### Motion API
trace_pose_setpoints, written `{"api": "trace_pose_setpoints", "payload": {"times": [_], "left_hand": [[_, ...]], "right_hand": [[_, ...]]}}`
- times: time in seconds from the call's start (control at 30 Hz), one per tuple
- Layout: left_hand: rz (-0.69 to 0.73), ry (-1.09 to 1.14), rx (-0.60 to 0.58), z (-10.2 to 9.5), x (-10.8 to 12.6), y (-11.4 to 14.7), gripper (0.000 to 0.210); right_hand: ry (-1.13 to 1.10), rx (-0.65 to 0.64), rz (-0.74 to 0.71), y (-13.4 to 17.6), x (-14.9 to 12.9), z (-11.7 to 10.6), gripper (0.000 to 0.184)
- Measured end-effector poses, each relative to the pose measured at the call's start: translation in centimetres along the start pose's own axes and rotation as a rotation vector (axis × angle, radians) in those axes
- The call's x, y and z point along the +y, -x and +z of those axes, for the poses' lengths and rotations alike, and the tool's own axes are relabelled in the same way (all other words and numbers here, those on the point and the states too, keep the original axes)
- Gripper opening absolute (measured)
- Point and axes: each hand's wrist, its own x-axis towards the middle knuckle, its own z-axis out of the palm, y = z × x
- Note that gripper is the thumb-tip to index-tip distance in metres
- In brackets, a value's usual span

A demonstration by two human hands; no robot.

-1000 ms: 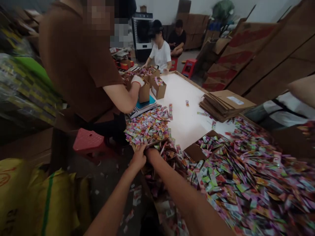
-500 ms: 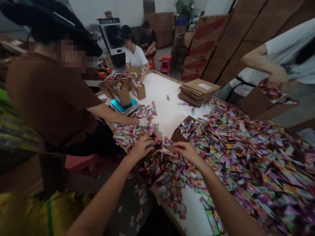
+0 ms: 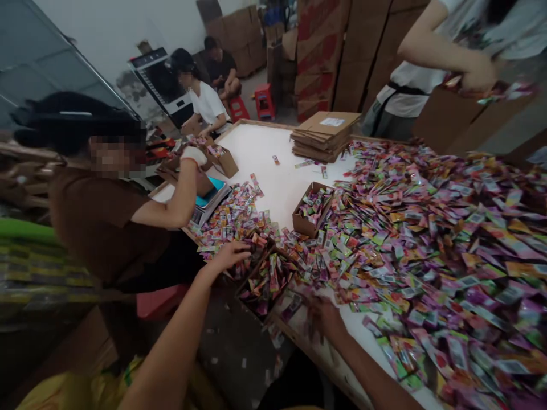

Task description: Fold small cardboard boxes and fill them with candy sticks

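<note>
A brown cardboard box (image 3: 250, 287) filled with small colourful packets sits at the near table edge, partly over it. My left hand (image 3: 231, 256) is at its far left side, fingers stretched towards the rim and the packets; the fingertips are dark and partly lost against the box. My right hand (image 3: 327, 319) is low over the near table edge, right of that box and beside loose packets (image 3: 294, 302). Motion smears its fingers, so whether it holds a packet is unclear. A second small cardboard box (image 3: 304, 226) with packets stands further back.
A large heap of packets (image 3: 427, 239) covers the table's right side. Flattened cardboard (image 3: 327, 128) is stacked at the back. A co-worker in brown (image 3: 102, 216) sits left, a gloved hand (image 3: 194, 155) at small boxes. Another person (image 3: 448, 51) handles a larger box (image 3: 453, 119) at right.
My right hand has drawn back from the packets towards me. My left hand has shifted left. The co-worker's gloved hand has gone from the table packets up to the small boxes. The view has turned.
</note>
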Motion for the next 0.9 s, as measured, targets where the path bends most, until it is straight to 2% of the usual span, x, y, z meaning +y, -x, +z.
{"api": "trace_pose_setpoints", "payload": {"times": [0.07, 0.1, 0.17, 0.2, 0.27, 0.3, 0.37, 0.43, 0.47, 0.53, 0.57, 0.63, 0.7, 0.73, 0.77, 0.8, 0.83, 0.87, 0.9], "left_hand": [[-0.015, 0.091, 0.141, -1.2, -0.1, 1.2, 0.043], [-0.036, 0.133, 0.218, -1.5, -0.3, 1.9, 0.046], [-0.091, 0.203, 0.369, -1.4, -0.7, 3.2, 0.050], [-0.117, 0.228, 0.437, -1.2, -0.9, 3.8, 0.051], [-0.160, 0.249, 0.555, -0.5, -1.1, 5.0, 0.052], [-0.176, 0.245, 0.603, -0.2, -1.1, 5.5, 0.051], [-0.191, 0.211, 0.668, 0.3, -1.0, 6.1, 0.047], [-0.183, 0.157, 0.683, 0.8, -0.6, 6.2, 0.040], [-0.166, 0.132, 0.664, 1.1, -0.3, 6.1, 0.036], [-0.101, 0.099, 0.571, 1.7, 0.7, 5.6, 0.028], [-0.056, 0.100, 0.500, 2.1, 1.4, 5.4, 0.025], [0.021, 0.073, 0.363, 2.7, 3.3, 5.4, 0.022], [0.045, -0.063, 0.364, 3.2, 5.3, 5.5, 0.018], [0.042, -0.189, 0.462, 3.5, 6.3, 5.4, 0.015], [0.042, -0.299, 0.623, 4.1, 7.4, 5.1, 0.018], [0.081, -0.344, 0.706, 5.1, 8.4, 4.6, 0.021], [0.138, -0.332, 0.709, 6.7, 9.6, 4.2, 0.024], [0.193, -0.272, 0.615, 9.0, 10.8, 4.0, 0.024], [0.213, -0.178, 0.428, 12.0, 11.9, 4.1, 0.025]], "right_hand": [[-0.020, 0.149, 0.001, -1.8, -1.2, -5.0, 0.023], [-0.048, 0.251, -0.040, -2.7, -2.7, -7.7, 0.020], [-0.152, 0.436, -0.218, -4.7, -7.9, -12.3, 0.018], [-0.193, 0.507, -0.292, -5.6, -11.1, -13.7, 0.020], [-0.212, 0.564, -0.306, -7.1, -17.8, -14.4, 0.025], [-0.189, 0.512, -0.275, -7.8, -20.6, -13.7, 0.028], [-0.099, 0.264, -0.216, -8.4, -24.1, -11.5, 0.040], [-0.021, 0.048, -0.244, -8.1, -24.5, -9.3, 0.055], [-0.013, 0.021, -0.291, -7.6, -23.5, -8.7, 0.058], [-0.055, 0.086, -0.388, -6.0, -19.4, -8.5, 0.052], [-0.087, 0.118, -0.404, -4.9, -16.5, -9.0, 0.047], [-0.129, 0.106, -0.341, -1.8, -10.0, -10.7, 0.037], [-0.147, 0.067, -0.217, 2.5, -3.3, -12.6, 0.032], [-0.154, 0.075, -0.145, 5.1, -0.1, -13.4, 0.030], [-0.163, 0.101, -0.065, 8.0, 2.9, -14.0, 0.029], [-0.172, 0.145, 0.041, 10.9, 5.6, -14.3, 0.028], [-0.180, 0.199, 0.187, 14.0, 8.1, -14.2, 0.028], [-0.187, 0.248, 0.361, 17.1, 10.3, -13.8, 0.028], [-0.194, 0.282, 0.536, 20.2, 12.1, -13.1, 0.030]]}}
